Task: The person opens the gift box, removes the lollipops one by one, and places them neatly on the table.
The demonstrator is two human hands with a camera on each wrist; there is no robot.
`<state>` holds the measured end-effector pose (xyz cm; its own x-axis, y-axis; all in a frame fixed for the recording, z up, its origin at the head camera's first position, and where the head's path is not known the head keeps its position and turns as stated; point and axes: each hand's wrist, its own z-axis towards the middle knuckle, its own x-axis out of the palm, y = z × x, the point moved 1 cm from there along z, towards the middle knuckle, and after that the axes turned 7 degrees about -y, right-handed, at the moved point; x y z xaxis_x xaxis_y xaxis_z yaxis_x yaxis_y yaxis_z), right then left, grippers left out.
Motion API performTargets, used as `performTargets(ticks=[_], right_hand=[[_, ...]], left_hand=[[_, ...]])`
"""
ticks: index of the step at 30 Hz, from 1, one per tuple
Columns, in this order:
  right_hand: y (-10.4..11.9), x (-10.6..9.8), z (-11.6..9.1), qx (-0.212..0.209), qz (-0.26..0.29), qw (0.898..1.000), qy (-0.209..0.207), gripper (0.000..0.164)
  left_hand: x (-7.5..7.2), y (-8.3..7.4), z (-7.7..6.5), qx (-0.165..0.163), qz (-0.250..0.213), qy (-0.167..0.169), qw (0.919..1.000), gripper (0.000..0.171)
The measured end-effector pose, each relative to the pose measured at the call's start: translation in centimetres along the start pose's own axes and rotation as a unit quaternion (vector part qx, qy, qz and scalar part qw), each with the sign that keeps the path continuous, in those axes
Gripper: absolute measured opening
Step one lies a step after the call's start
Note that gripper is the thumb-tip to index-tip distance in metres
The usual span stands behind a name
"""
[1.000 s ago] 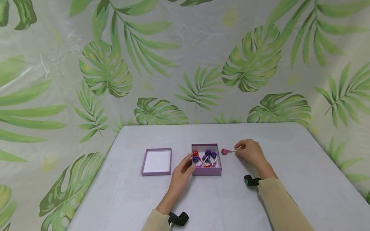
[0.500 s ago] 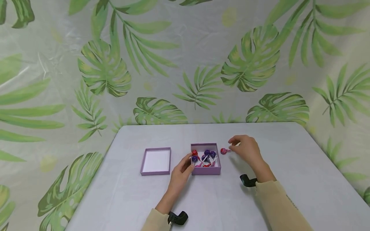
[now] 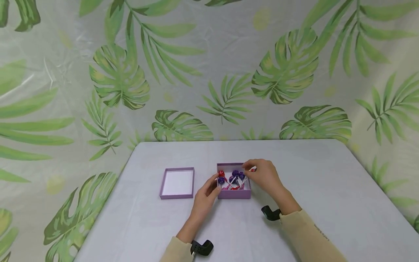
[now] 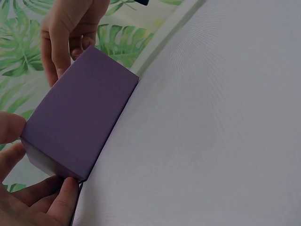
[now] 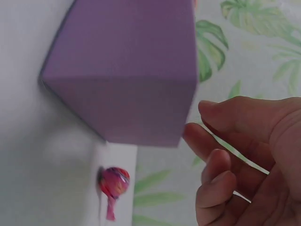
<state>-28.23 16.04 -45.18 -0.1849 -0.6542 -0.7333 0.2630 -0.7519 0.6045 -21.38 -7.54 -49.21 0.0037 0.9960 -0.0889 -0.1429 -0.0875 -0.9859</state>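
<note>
A purple box stands upright on the table with several lollipops in it, wrapped in purple, red and pink. My left hand holds its left side, thumb at the near corner and fingers along the wall. At the box's right rim is my right hand, thumb and index finger a little apart with nothing between them, the other fingers loosely bent. One pink and red lollipop lies on the table to the right of the box; in the head view the right hand mostly covers it.
To the left of the box lies its square purple lid, white inside facing up. A white cloth covers the table. Behind it hangs a leaf-patterned sheet. Each wrist wears a black camera.
My right hand has let go of the loose lollipop's stick, lifted, and moved left to the box's right rim. The lollipop, box and left hand have stayed in place.
</note>
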Motion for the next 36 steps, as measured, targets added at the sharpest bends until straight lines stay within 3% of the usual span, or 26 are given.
performTargets(ticks=[16,23,36], right_hand=[[0.4,2.4,-0.3,0.032,0.006,0.999,0.033,0.024],[0.7,3.0,-0.5,0.001,-0.022,0.999,0.026,0.025],[0.9,3.6,-0.9,-0.014,-0.049,0.998,0.026,0.026]], left_hand=[[0.0,0.2,0.0,0.005,0.0,0.005,1.0,0.049],[0.0,0.1,0.1,0.003,-0.002,0.004,1.0,0.048],[0.1,0.1,0.0,0.008,-0.004,0.0,1.0,0.048]])
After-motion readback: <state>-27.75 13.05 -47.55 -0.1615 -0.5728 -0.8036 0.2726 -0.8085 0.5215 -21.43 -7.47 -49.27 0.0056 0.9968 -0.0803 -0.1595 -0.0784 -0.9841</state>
